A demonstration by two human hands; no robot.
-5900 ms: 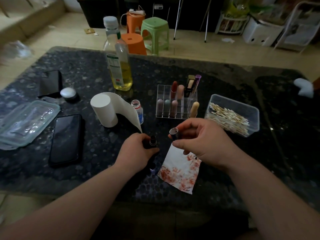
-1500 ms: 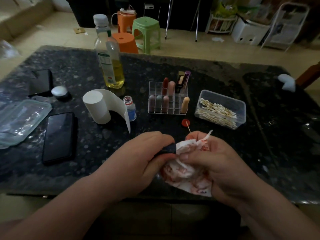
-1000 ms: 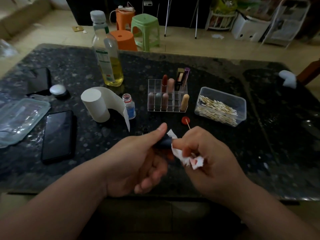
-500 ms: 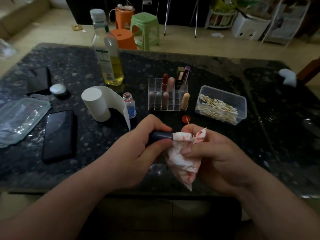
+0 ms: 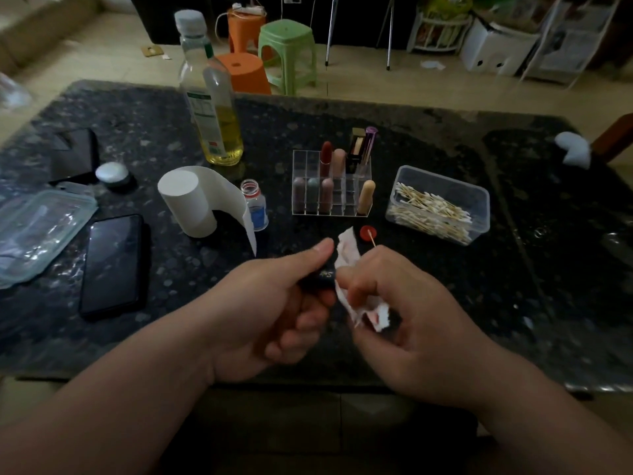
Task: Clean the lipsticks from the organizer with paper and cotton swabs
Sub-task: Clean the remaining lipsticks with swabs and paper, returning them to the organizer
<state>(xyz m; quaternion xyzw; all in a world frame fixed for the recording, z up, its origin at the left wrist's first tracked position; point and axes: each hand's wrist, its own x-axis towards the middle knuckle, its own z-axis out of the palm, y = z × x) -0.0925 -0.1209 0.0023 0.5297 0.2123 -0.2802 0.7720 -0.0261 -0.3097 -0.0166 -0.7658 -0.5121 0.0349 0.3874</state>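
Note:
My left hand (image 5: pixel 270 303) grips a dark lipstick tube (image 5: pixel 322 277) between thumb and fingers, above the table's near edge. My right hand (image 5: pixel 400 313) holds a crumpled, red-stained piece of paper (image 5: pixel 349 250) wrapped against the tube's end. A cotton swab stick (image 5: pixel 371 238) pokes out behind my right hand. The clear organizer (image 5: pixel 330 186) with several lipsticks stands just beyond my hands. A plastic box of cotton swabs (image 5: pixel 438 204) sits to its right.
On the dark stone table (image 5: pixel 513 269) are a paper roll (image 5: pixel 188 200), a small open bottle (image 5: pixel 255 207), an oil bottle (image 5: pixel 212 97), a red cap (image 5: pixel 368 233), a phone (image 5: pixel 111 265), a clear lid (image 5: pixel 37 231) and a round tin (image 5: pixel 111 173). Stools stand behind.
The paper was spread and hanging over the tube's end; now it is bunched tighter in my right hand. My left thumb has straightened along the tube. Both hands stay near the front edge.

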